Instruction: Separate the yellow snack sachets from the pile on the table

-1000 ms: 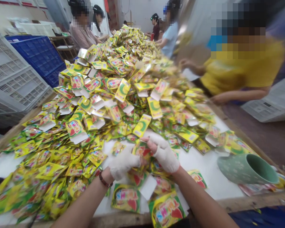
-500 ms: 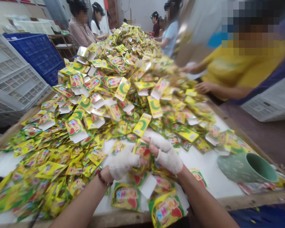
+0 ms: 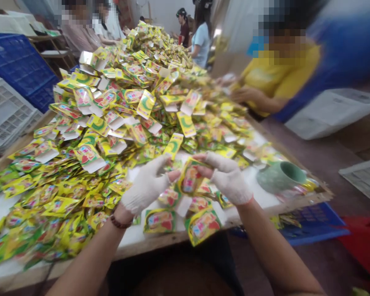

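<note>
My right hand, in a white fingerless glove, grips a small printed carton by its right side, with fingers behind and thumb in front. My left hand, gloved alike, has its thumb and fingers apart. Its thumb tip is close to the carton's left edge; whether it touches I cannot tell. Below the hands, several similar cartons lie near the table's front edge, among them a yellow-green carton and another carton. A spread of shiny sachets lies to the left of my left hand.
A large heap of cartons and sachets runs down the table. A green patterned cylindrical container lies tilted at right. A person in a yellow top works on the right; others stand farther back. Blue crates and white crates flank the left.
The view has shifted, so the table sits further left and higher in the picture. My left hand has drawn away from the carton and opened; my right hand keeps hold of it.
</note>
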A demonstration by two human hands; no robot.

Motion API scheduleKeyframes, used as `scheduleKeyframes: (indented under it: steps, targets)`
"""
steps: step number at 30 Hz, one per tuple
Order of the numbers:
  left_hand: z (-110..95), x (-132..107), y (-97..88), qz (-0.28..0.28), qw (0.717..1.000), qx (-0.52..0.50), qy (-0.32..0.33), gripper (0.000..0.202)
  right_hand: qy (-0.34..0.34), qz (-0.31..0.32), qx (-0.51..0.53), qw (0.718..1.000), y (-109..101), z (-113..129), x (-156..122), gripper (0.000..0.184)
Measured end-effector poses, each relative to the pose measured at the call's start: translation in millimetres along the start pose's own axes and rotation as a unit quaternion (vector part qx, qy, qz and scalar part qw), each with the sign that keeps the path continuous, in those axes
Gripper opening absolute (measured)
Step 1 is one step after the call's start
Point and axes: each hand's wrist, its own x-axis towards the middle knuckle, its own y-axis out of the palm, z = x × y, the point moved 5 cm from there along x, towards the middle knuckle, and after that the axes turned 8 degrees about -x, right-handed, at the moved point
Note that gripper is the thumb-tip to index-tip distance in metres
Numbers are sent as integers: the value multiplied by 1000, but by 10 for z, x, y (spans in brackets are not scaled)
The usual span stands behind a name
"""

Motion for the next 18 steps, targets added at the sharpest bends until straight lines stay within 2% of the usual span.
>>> scheduleKeyframes:
  steps: [1,3,6,8,9,11,14,15,16,17,18]
  targets:
    - [-54,-84,28,-12,998,57,24,36,21,-8,3,1000,-116,-9,-140,25]
    - [-129,-277,227,23,980,176,86,29,60,7,-6,998,-324,-46,-466,24]
    - [-120,-590,698,122,908,347,198,28,100,110,-78,986,-509,-130,-1009,22]
    - [-52,-729,936,144,855,433,249,28,139,176,-158,962,-625,-237,-1355,20]
    - [-19,-763,1009,139,835,462,266,28,163,174,-209,948,-734,-301,-1502,18]
    - [24,-777,1070,118,816,486,289,28,211,84,-325,918,-1066,-398,-1743,19]
    - [0,-782,1010,53,822,472,314,32,246,-142,-462,840,-1567,-370,-2047,25]
    - [-26,-807,978,26,828,459,321,35,242,-202,-479,819,-1628,-332,-2127,25]
    - [-49,-846,955,6,836,440,327,39,228,-243,-476,814,-1605,-297,-2180,24]
    - [-64,-896,947,-7,847,417,330,44,208,-267,-455,824,-1499,-271,-2207,21]
    - [-69,-953,954,-13,860,391,329,49,181,-274,-406,853,-1313,-255,-2205,20]
